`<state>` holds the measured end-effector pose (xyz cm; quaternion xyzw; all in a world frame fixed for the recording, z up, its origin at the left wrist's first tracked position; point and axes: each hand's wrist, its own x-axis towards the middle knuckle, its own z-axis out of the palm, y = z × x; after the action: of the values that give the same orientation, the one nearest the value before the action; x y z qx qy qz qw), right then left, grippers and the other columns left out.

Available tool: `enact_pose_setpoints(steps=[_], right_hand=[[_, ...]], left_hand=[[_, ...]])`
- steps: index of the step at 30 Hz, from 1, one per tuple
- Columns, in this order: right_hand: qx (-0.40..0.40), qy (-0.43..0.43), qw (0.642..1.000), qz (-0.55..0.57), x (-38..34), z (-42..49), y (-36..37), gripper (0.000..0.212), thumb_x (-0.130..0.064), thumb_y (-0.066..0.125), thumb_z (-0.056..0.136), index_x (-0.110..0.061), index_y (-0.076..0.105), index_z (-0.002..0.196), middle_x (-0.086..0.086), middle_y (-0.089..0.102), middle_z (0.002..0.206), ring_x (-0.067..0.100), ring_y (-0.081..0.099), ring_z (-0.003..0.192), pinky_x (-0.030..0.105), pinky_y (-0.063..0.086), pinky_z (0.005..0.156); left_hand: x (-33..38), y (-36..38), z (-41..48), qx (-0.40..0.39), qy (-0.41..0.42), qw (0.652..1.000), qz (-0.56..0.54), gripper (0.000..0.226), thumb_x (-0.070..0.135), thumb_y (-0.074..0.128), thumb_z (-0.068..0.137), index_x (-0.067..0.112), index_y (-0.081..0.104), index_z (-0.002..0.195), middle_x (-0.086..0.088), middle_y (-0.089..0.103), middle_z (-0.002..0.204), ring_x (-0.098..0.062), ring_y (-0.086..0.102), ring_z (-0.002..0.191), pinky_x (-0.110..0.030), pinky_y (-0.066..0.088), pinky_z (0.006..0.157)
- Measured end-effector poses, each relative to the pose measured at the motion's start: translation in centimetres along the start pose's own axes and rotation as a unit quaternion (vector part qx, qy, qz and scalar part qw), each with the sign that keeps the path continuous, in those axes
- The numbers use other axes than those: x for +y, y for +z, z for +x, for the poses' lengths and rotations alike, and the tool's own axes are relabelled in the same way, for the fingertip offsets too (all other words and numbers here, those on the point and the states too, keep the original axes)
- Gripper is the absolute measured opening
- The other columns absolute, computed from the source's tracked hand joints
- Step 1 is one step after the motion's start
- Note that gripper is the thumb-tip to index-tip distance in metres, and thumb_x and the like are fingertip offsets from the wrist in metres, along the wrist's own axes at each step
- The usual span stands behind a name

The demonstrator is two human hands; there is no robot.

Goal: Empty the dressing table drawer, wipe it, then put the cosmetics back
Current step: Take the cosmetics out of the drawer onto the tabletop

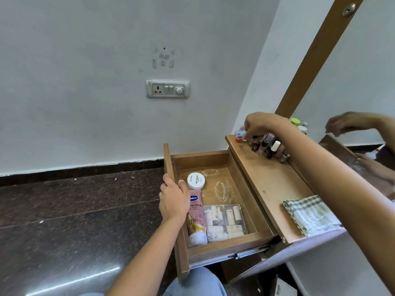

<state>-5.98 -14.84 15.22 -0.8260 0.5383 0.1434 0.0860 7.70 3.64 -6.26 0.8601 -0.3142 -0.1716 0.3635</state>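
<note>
Your left hand is clamped on the front panel of the open drawer, fingers curled over its top edge. Inside lie a white jar, a pink tube just beside it, and a clear pouch packed with small tubes. Your right hand reaches over the nail polish bottles on the table top, fingertips bent onto a small red-based bottle; you cannot tell whether they grip it. A checked cloth lies nearer you.
</note>
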Motion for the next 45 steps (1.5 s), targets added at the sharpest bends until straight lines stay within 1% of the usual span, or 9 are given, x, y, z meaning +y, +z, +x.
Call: enact_pose_setpoints(steps=[6,12,17,20,23,29,34,39,45], right_hand=[[0.091,0.027,0.995,-0.037,0.3,1.3,0.7,0.03,-0.021,0.078,0.077,-0.001,0.072,0.099,0.011,0.071,0.099,0.024,0.066,0.092,0.025,0.047,0.066],[0.14,0.068,0.988,0.013,0.3,2.8,1.9,0.029,-0.013,0.079,0.076,-0.001,0.067,0.099,0.013,0.067,0.1,0.024,0.06,0.08,0.031,0.051,0.073],[0.182,0.074,0.98,0.028,0.5,3.4,2.6,0.009,-0.003,0.066,0.086,0.005,0.063,0.089,0.007,0.052,0.074,0.02,0.05,0.061,0.032,0.048,0.069],[0.191,0.084,0.978,0.023,0.6,3.6,2.9,0.022,0.001,0.065,0.084,-0.001,0.049,0.069,0.004,0.043,0.065,0.015,0.043,0.053,0.03,0.043,0.064],[0.196,0.088,0.976,0.016,0.9,3.9,2.9,0.018,0.0,0.065,0.085,-0.002,0.049,0.076,0.003,0.041,0.063,0.014,0.041,0.052,0.029,0.043,0.064],[0.205,0.086,0.975,-0.008,1.1,4.2,2.6,0.014,0.0,0.063,0.085,0.003,0.06,0.098,0.009,0.048,0.075,0.026,0.054,0.07,0.032,0.048,0.063],[0.215,0.103,0.971,-0.013,1.4,4.3,2.1,0.011,0.003,0.06,0.085,0.002,0.057,0.096,0.016,0.055,0.093,0.029,0.055,0.078,0.032,0.046,0.066],[0.326,0.089,0.941,0.006,-0.9,1.3,4.3,0.026,-0.006,0.064,0.086,0.0,0.056,0.11,0.017,0.056,0.111,0.033,0.055,0.104,0.038,0.048,0.076],[0.028,-0.153,0.988,0.019,-6.5,1.7,16.4,0.071,0.011,0.047,0.086,-0.025,0.033,0.146,0.015,0.034,0.147,0.032,0.032,0.134,0.046,0.035,0.109]], left_hand=[[0.1,0.0,0.0,0.001,0.001,1.0,-0.001,0.053,0.038,0.037,0.1,0.012,0.025,0.144,-0.016,0.052,0.128,-0.031,0.059,0.106,-0.042,0.055,0.077],[0.1,0.0,0.0,-0.001,0.003,1.0,0.003,0.053,0.038,0.037,0.1,0.012,0.024,0.145,-0.015,0.051,0.13,-0.029,0.059,0.107,-0.038,0.055,0.076],[0.2,-0.1,0.0,-0.001,0.001,1.0,0.004,0.053,0.038,0.037,0.1,0.012,0.024,0.145,-0.015,0.05,0.131,-0.029,0.059,0.107,-0.037,0.055,0.076],[0.2,-0.2,-0.1,-0.001,0.004,1.0,0.002,0.053,0.037,0.036,0.1,0.01,0.025,0.145,-0.016,0.051,0.131,-0.031,0.059,0.107,-0.038,0.052,0.075],[0.2,-0.2,-0.1,0.0,0.004,1.0,0.003,0.053,0.037,0.036,0.1,0.011,0.025,0.145,-0.016,0.051,0.131,-0.03,0.059,0.107,-0.039,0.054,0.075],[0.2,-0.2,-0.1,0.001,0.0,1.0,0.002,0.054,0.038,0.037,0.1,0.011,0.025,0.145,-0.015,0.051,0.131,-0.029,0.059,0.107,-0.037,0.055,0.075],[0.3,-0.1,-0.1,0.003,-0.002,1.0,0.004,0.052,0.037,0.037,0.1,0.012,0.025,0.145,-0.015,0.051,0.131,-0.029,0.06,0.107,-0.037,0.055,0.075],[0.2,-0.1,-0.1,0.007,0.001,1.0,0.001,0.051,0.035,0.038,0.101,0.011,0.027,0.144,-0.015,0.053,0.13,-0.029,0.06,0.106,-0.037,0.055,0.075],[0.3,-0.2,-0.1,0.007,0.006,1.0,0.0,0.049,0.033,0.035,0.101,0.01,0.027,0.143,-0.017,0.052,0.128,-0.032,0.06,0.105,-0.041,0.054,0.075]])
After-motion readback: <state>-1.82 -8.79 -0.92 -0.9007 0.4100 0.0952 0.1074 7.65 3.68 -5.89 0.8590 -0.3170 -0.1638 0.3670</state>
